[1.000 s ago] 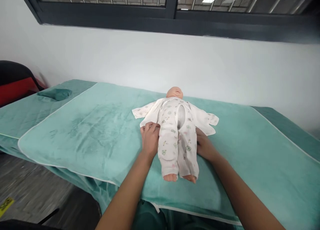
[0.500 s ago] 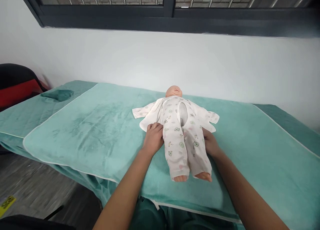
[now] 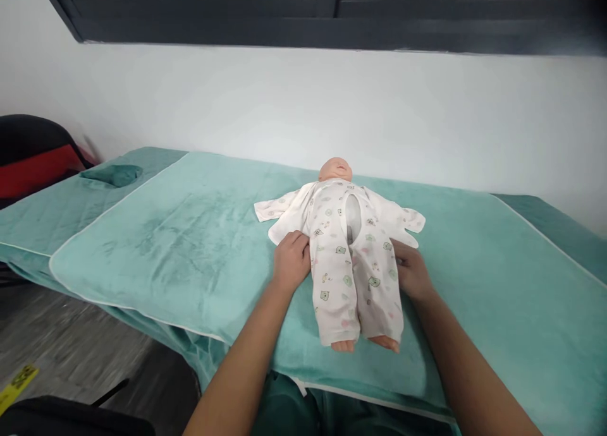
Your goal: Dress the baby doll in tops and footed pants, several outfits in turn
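A baby doll (image 3: 336, 169) lies on its back on the green bed, head toward the wall and feet toward me. It wears a white top (image 3: 291, 210) with sleeves spread out and white patterned split trousers (image 3: 334, 297). Through the oval opening in the trousers shows a pale grey-white patch. My left hand (image 3: 291, 259) is closed at the left side of the trousers, fingers curled at the cloth near the hip. At the opposite side my right hand (image 3: 412, 272) grips the trousers' edge, its fingertips partly hidden by the cloth. The doll's toes (image 3: 342, 345) stick out below the hems.
A green plush cover (image 3: 156, 234) spreads over the bed, with a hole (image 3: 114, 175) at its left end. Behind stands a white wall (image 3: 303, 107) under a dark window frame (image 3: 213, 28). A black and red chair (image 3: 38, 161) is at the left.
The view has shifted slightly. My right hand has moved a little outward with the trousers' side, and the right-hand leg covers more of the foot. My left hand stays at its side.
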A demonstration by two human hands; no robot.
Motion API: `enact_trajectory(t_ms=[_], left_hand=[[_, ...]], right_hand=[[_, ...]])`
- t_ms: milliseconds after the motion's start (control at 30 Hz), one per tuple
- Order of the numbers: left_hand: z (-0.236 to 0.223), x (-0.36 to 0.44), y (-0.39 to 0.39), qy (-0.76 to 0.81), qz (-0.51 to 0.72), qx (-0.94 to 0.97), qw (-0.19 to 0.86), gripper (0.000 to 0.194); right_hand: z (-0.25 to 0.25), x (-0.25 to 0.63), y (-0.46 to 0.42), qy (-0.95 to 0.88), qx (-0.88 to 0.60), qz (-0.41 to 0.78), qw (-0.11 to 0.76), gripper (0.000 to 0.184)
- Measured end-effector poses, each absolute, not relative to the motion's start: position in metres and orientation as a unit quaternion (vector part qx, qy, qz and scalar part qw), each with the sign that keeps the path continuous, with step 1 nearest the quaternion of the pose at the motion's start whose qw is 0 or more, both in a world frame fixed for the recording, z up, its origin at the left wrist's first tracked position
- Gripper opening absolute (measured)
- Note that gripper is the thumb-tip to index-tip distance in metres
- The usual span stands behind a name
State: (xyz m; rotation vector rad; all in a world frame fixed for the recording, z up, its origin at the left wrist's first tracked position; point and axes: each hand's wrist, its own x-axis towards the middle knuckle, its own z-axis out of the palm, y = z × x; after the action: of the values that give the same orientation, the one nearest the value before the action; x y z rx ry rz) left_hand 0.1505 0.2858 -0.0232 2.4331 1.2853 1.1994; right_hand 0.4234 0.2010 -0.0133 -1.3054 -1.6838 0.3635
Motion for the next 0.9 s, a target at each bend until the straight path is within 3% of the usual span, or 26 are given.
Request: enact_trajectory(t_ms=[100, 200, 333, 567, 733, 900], left_hand=[[-0.021, 0.151, 0.288, 0.475, 0.416, 0.773, 0.059, 0.020], [-0.019, 0.151, 0.290, 0.507, 0.411, 0.755, 0.056, 0.021], [-0.016, 0.151, 0.288, 0.518, 0.409, 0.748, 0.067, 0.022], [-0.019, 0.155, 0.291, 0.608, 0.440, 0.660, 0.017, 0.027], [-0.019, 0.155, 0.291, 0.611, 0.422, 0.669, 0.026, 0.027], [-0.019, 0.152, 0.291, 0.588, 0.443, 0.675, 0.051, 0.028]], right_hand=[[-0.018, 0.435, 0.205, -0.578, -0.633, 0.002, 0.515, 0.023], [-0.028, 0.444, 0.213, -0.543, -0.704, -0.096, 0.448, 0.036], [-0.036, 0.448, 0.223, -0.553, -0.751, -0.075, 0.352, 0.045], [-0.025, 0.470, 0.237, -0.439, -0.823, -0.037, 0.358, 0.062], [-0.021, 0.476, 0.232, -0.371, -0.866, 0.009, 0.335, 0.056], [-0.023, 0.475, 0.224, -0.384, -0.840, 0.037, 0.382, 0.043]])
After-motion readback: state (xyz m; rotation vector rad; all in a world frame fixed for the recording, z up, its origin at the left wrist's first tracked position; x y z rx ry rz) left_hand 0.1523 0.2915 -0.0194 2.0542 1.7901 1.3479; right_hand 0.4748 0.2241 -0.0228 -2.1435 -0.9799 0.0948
